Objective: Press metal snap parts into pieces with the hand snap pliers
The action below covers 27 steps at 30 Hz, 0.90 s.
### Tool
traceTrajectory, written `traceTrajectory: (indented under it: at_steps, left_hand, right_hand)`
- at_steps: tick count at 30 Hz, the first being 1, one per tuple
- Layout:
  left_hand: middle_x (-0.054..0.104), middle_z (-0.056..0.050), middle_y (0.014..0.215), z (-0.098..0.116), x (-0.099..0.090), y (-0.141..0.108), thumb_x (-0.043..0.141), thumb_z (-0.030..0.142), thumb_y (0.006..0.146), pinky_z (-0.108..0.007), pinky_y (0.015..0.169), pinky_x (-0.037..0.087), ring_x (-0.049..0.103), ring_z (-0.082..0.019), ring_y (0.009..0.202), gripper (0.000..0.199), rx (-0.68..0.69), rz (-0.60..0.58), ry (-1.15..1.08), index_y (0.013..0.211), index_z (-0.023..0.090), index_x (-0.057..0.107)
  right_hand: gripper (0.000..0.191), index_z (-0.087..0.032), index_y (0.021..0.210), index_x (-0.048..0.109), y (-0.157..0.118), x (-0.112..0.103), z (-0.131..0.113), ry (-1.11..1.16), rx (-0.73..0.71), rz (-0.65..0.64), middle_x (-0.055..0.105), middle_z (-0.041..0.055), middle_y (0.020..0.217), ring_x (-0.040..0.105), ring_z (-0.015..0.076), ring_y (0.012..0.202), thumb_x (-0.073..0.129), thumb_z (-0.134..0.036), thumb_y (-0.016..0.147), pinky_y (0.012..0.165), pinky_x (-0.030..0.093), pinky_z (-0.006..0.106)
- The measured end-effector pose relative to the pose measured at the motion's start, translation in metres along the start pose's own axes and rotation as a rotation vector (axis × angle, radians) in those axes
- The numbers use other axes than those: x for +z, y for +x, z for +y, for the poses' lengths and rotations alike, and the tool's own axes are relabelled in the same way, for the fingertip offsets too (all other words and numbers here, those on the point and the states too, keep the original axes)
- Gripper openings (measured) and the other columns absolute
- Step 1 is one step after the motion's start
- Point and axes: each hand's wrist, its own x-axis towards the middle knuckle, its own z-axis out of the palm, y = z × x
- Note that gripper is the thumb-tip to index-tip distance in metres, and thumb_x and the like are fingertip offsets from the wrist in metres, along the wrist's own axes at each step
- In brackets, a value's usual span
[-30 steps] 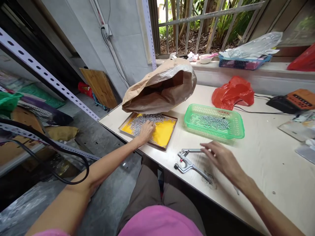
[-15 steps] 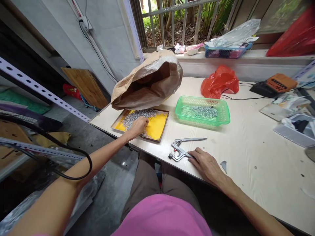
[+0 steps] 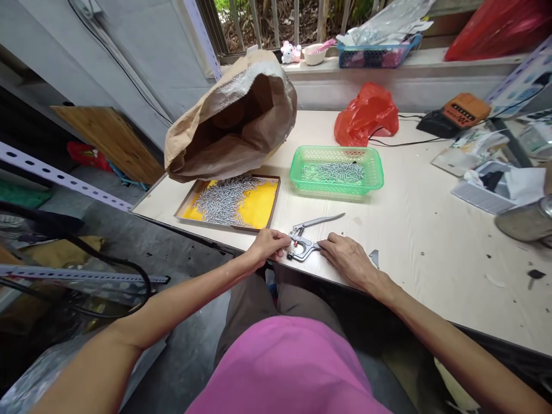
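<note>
Silver hand-press pliers [image 3: 307, 246] lie at the table's front edge, their handles spread apart and a spring between them. The fingers of my right hand [image 3: 348, 259] are closed on the lower handle. My left hand [image 3: 269, 246] is at the jaw end, thumb and fingers pinched together; whatever they hold is too small to make out. Beyond it, a shallow tray [image 3: 276, 201] with a yellow bottom bears a heap of small silver metal pieces [image 3: 224, 198]. A green plastic basket [image 3: 336, 187] with similar pieces stands behind the pliers.
A large open brown paper sack [image 3: 233, 126] leans over the tray's back edge. Farther back are a red plastic bag [image 3: 366, 115] and an orange-and-black battery charger [image 3: 457, 115]. A grey box [image 3: 483, 190] and a metal cup [image 3: 524, 218] stand at the right. A small grey scrap [image 3: 374, 257] lies near my right hand.
My left hand has come from the heap in the tray to the jaw of the pliers. My right hand stays on the lower handle. The view has tilted down.
</note>
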Motion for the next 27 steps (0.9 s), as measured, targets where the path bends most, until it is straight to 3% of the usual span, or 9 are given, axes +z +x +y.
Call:
traceTrajectory:
  at_steps: [5,17,23,27]
  left_hand:
    - [0.053,0.004,0.045,-0.006,0.006,0.007,0.066,0.031,0.080,-0.016,0.036,0.032,0.044,-0.006,0.033,0.023,-0.047,-0.018,0.049,0.088,0.010,0.068]
    - [0.048,0.005,0.041,0.017,0.009,0.006,0.064,0.025,0.081,-0.018,0.039,0.031,0.040,-0.006,0.034,0.016,-0.118,-0.018,0.285,0.075,0.011,0.066]
    - [0.041,0.007,0.039,0.017,0.011,0.007,0.065,0.023,0.076,-0.021,0.039,0.020,0.031,-0.006,0.035,0.015,-0.067,-0.008,0.370,0.069,0.011,0.066]
    - [0.037,0.007,0.038,0.014,0.009,0.008,0.064,0.026,0.076,-0.023,0.039,0.016,0.026,-0.006,0.035,0.017,-0.038,-0.034,0.368,0.067,0.011,0.066]
  right_hand:
    - [0.030,-0.019,0.103,0.065,-0.001,0.003,0.001,-0.014,-0.005,-0.004,0.060,0.0067,0.093,0.057,0.0175,0.083,0.037,-0.029,0.100,0.072,0.038,0.029]
    - [0.030,-0.021,0.106,0.064,0.002,-0.001,-0.002,-0.010,0.076,-0.055,0.062,0.0074,0.098,0.059,0.0176,0.085,0.037,-0.031,0.100,0.068,0.037,0.027]
    - [0.031,-0.021,0.105,0.064,0.000,-0.001,-0.005,-0.012,0.111,-0.061,0.062,0.0077,0.100,0.059,0.0185,0.083,0.035,-0.030,0.099,0.065,0.037,0.029]
    - [0.035,-0.022,0.120,0.058,0.002,-0.003,0.007,0.038,0.030,-0.013,0.059,0.0108,0.117,0.057,0.0227,0.097,0.043,-0.042,0.095,0.077,0.041,0.033]
